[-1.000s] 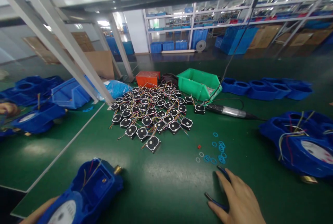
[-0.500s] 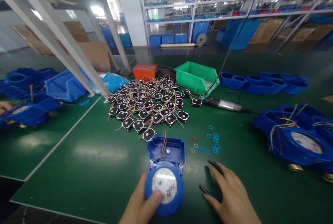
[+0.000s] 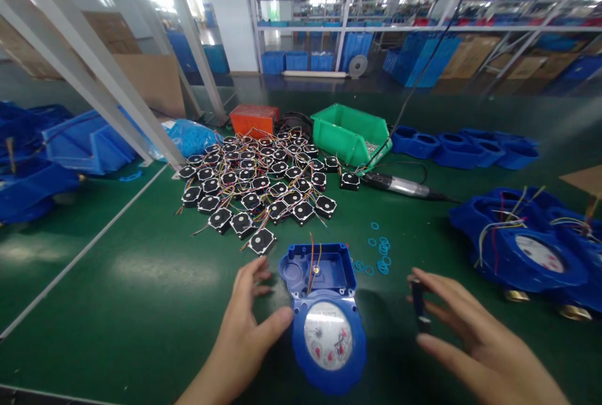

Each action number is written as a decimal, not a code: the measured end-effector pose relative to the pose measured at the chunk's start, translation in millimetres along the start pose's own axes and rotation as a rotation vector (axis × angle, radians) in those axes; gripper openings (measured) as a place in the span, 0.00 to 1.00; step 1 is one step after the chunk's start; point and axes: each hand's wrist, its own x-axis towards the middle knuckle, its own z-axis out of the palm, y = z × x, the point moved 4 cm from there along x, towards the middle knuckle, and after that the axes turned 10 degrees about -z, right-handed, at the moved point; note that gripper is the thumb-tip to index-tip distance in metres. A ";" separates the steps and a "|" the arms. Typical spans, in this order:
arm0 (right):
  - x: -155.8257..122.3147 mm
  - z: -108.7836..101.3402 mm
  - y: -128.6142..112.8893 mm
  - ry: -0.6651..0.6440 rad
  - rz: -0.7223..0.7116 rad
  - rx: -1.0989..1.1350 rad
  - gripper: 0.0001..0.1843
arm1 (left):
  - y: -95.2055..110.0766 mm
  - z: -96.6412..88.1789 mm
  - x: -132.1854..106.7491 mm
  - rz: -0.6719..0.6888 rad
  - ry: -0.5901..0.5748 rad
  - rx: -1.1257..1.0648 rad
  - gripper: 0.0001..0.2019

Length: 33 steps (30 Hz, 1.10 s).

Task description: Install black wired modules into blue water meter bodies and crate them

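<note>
**Desk:** What worries you from where you sit?

**Me:** Working left to right, my left hand (image 3: 244, 323) has its fingers spread just short of the nearest black module (image 3: 262, 241) at the edge of the pile (image 3: 254, 185), so a twitch could knock it. I judge the blue meter (image 3: 324, 323) is braced from one side only. A shove from the right could skate it across the green mat (image 3: 141, 279). Thin wires (image 3: 313, 257) stand up out of its open compartment, and a tool tip could snag them and pull. The blue rings (image 3: 379, 254) lie loose just beyond the meter's right corner. A careless sweep would scatter them toward the other blue meters (image 3: 522, 248) at far right.

**Desk:** What is each hand doing?

**Me:** My left hand is open and grips nothing. Only the thumb presses against the meter's left flank, with the palm low over the mat. My right hand (image 3: 475, 342) pinches a small dark tool (image 3: 417, 305) between thumb and fingers. I can't make out the tool's tip.

**Desk:** And where is the meter relative to them?

**Me:** It lies flat on the mat between the two hands, with the dial (image 3: 328, 335) toward me and the open compartment away. It touches my left thumb. The tool is near its right side but apart from it.
</note>
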 end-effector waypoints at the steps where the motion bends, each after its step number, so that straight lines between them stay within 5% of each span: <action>1: 7.1 -10.0 -2.9 0.017 0.031 0.142 0.30 | 11.2 1.4 6.1 0.074 -0.011 0.037 0.36; 4: 35.8 -34.1 -21.4 0.171 -0.005 0.537 0.30 | 40.9 14.2 22.5 0.255 -0.102 0.189 0.33; 7: 69.8 -36.5 -43.0 0.245 -0.126 0.765 0.28 | 58.7 27.1 34.2 0.334 -0.165 0.320 0.29; 13: 113.4 6.9 -55.5 0.024 -0.164 0.951 0.25 | 68.2 33.6 40.2 0.400 -0.233 0.339 0.21; 16: 118.2 22.6 -52.1 -0.045 -0.138 1.009 0.25 | 64.1 33.2 40.3 0.401 -0.237 0.174 0.19; 20: 118.0 30.7 -47.4 -0.068 -0.105 1.039 0.25 | 53.7 31.5 38.7 0.394 -0.106 -0.017 0.09; 33: 117.8 45.1 -44.2 -0.131 -0.005 1.003 0.25 | 42.2 33.1 32.8 0.496 -0.042 -0.104 0.04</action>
